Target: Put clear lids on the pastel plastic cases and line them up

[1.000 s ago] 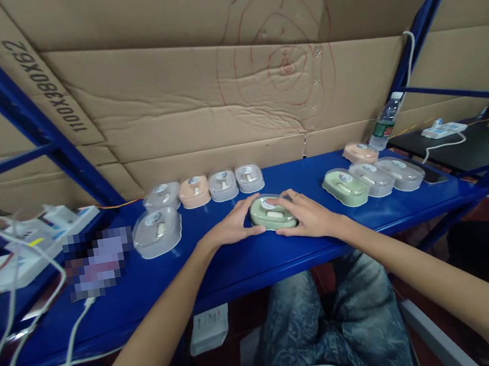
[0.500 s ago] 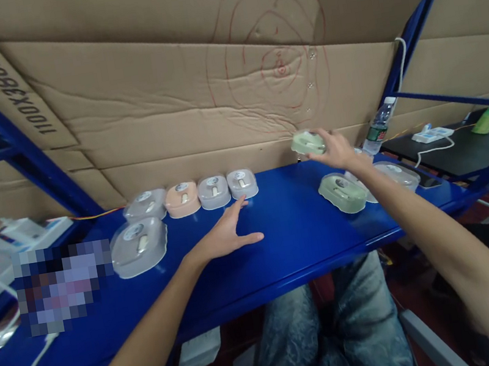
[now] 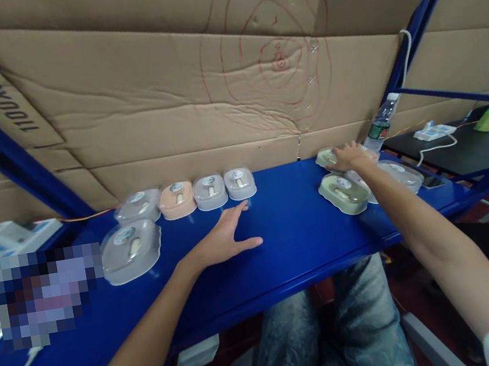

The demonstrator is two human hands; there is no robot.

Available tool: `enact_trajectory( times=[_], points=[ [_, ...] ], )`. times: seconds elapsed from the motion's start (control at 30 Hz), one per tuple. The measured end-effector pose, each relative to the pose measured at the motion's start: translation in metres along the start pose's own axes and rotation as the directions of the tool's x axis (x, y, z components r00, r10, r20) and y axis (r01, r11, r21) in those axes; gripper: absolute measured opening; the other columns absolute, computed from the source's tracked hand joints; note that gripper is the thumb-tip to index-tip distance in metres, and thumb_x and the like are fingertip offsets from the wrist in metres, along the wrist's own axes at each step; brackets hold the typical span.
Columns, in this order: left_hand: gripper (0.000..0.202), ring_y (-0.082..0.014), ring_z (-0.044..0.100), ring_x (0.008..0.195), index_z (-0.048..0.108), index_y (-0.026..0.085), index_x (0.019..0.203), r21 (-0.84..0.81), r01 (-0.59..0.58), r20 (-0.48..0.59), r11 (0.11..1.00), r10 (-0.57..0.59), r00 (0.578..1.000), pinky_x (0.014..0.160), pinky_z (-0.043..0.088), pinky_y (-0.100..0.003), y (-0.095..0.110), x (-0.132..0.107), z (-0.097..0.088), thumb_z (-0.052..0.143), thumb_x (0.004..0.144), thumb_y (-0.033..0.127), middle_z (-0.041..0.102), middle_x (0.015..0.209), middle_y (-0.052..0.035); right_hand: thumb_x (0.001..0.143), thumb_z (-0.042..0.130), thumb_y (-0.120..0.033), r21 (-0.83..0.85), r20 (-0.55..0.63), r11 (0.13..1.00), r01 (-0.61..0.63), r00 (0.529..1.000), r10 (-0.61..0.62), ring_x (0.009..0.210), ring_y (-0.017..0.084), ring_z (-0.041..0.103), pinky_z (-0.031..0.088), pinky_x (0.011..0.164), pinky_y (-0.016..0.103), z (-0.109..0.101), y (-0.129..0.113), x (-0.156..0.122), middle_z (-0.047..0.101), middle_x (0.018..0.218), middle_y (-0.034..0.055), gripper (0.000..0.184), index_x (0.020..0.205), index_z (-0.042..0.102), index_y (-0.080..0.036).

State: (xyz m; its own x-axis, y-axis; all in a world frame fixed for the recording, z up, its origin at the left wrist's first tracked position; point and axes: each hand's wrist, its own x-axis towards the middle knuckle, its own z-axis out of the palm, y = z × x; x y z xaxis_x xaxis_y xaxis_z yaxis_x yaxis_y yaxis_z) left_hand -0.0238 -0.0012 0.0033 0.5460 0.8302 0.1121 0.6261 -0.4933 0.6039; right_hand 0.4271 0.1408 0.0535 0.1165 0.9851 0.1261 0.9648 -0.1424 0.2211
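Note:
My left hand (image 3: 220,236) hovers over the blue table (image 3: 289,231), thumb and fingers apart, holding nothing. Just beyond its fingertips is a grey lidded plastic box (image 3: 240,184). At the back right, my right hand (image 3: 348,157) has its thumb and fingers about a pale green lidded box (image 3: 325,159), which is low at the tabletop and partly covered by the hand. In front of it lies another green lidded box (image 3: 343,193) with a round label. A clear-grey box (image 3: 401,175) and a pinkish box (image 3: 370,155) are partly hidden by my right hand and forearm.
Along the back left are an orange box (image 3: 176,200), more grey boxes and a larger clear box (image 3: 132,250). A water bottle (image 3: 381,124) leans at the right. A pixelated device (image 3: 51,294) with a cable lies left. Cardboard (image 3: 140,82) walls the back.
My right hand has moved right and down with the pale green box, bringing it from the air to the group at the back right. My left hand has stayed nearly still.

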Motion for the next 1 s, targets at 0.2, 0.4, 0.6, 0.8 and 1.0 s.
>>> enact_trajectory(
  times=[0.2,0.4,0.6,0.8,1.0],
  points=[
    [0.099,-0.0405,0.04,0.153,0.032,0.025,0.165,0.022,0.006,-0.001,1.0,-0.006,1.0,0.123,0.038,-0.057,0.0,0.001,-0.001,0.073,0.086,0.069,0.04,0.167,-0.0163,0.097,0.059,-0.067,0.003,-0.025,0.999,0.045,0.999,-0.044,0.135,0.04,0.052,0.04,0.107,0.05,-0.013,0.003,0.002,0.059,0.143,0.0298,0.072,0.142,0.064,-0.01],
    [0.097,-0.0393,0.039,0.154,0.035,0.022,0.163,0.058,-0.001,0.006,0.998,0.001,1.0,0.125,0.035,-0.057,0.001,0.002,-0.002,0.071,0.087,0.07,0.041,0.166,-0.0172,0.098,0.063,-0.041,0.001,-0.057,0.996,0.094,0.994,-0.094,0.119,0.033,0.065,0.05,0.099,0.041,-0.008,0.004,0.002,0.07,0.131,0.0199,0.045,0.136,0.068,-0.017],
    [0.095,-0.0384,0.038,0.155,0.037,0.024,0.163,0.056,0.009,0.011,0.998,-0.01,1.0,0.124,0.036,-0.055,0.001,0.001,-0.003,0.069,0.088,0.072,0.041,0.167,-0.0148,0.097,0.062,-0.039,-0.045,-0.079,0.994,0.102,0.991,-0.105,0.123,0.035,0.063,0.049,0.1,0.044,0.001,0.003,0.005,0.069,0.132,0.0222,0.047,0.136,0.068,-0.014],
    [0.09,-0.0363,0.042,0.152,0.039,0.023,0.161,0.039,0.022,0.009,0.999,-0.022,1.0,0.125,0.036,-0.052,0.006,0.0,-0.006,0.067,0.089,0.071,0.046,0.164,-0.0135,0.095,0.064,-0.037,-0.087,-0.086,0.992,0.092,0.991,-0.099,0.126,0.038,0.059,0.045,0.102,0.049,0.004,0.006,0.004,0.068,0.134,0.021,0.048,0.139,0.066,-0.017],
    [0.089,-0.0349,0.044,0.151,0.04,0.018,0.16,0.041,0.014,-0.001,0.999,-0.014,1.0,0.125,0.035,-0.049,0.006,0.001,-0.007,0.067,0.09,0.066,0.047,0.162,-0.0155,0.095,0.063,-0.036,-0.102,-0.065,0.994,0.038,0.997,-0.045,0.129,0.037,0.057,0.043,0.102,0.049,0.001,0.005,0.0,0.067,0.136,0.0207,0.049,0.14,0.065,-0.018]
  ],
)
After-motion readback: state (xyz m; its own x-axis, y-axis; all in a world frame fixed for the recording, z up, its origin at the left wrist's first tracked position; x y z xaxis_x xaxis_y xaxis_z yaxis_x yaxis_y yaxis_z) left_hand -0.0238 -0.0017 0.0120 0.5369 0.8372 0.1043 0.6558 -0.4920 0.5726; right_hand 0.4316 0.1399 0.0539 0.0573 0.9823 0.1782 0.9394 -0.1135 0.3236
